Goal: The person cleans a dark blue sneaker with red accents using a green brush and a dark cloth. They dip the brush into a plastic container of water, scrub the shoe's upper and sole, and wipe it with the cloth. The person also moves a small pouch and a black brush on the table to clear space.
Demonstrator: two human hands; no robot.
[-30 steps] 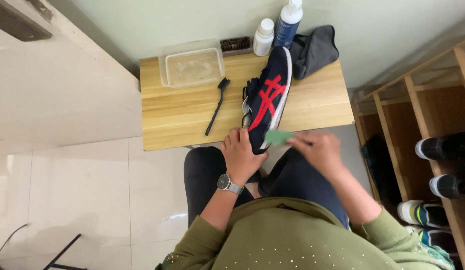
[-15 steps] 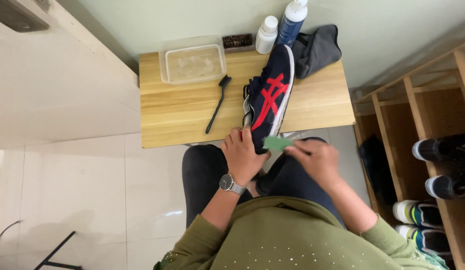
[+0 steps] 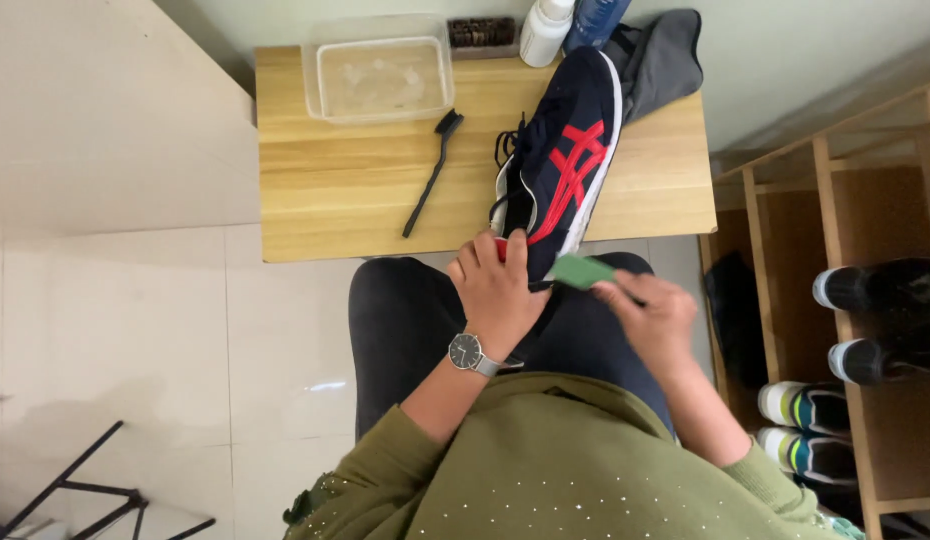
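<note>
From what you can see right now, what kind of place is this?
Probably a home entryway or shoe-care corner: a wooden shoe rack holding sneakers, a tiled floor, and a small wooden table with a brush and bottles.

Pale wood-grain table point(image 3: 335, 200), clear plastic tub point(image 3: 380, 75), matt cloth sneaker point(image 3: 565, 160)

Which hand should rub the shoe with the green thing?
Probably the right hand: it already pinches the green pad against the navy and red shoe. The left hand is busy steadying the shoe's heel.
</note>
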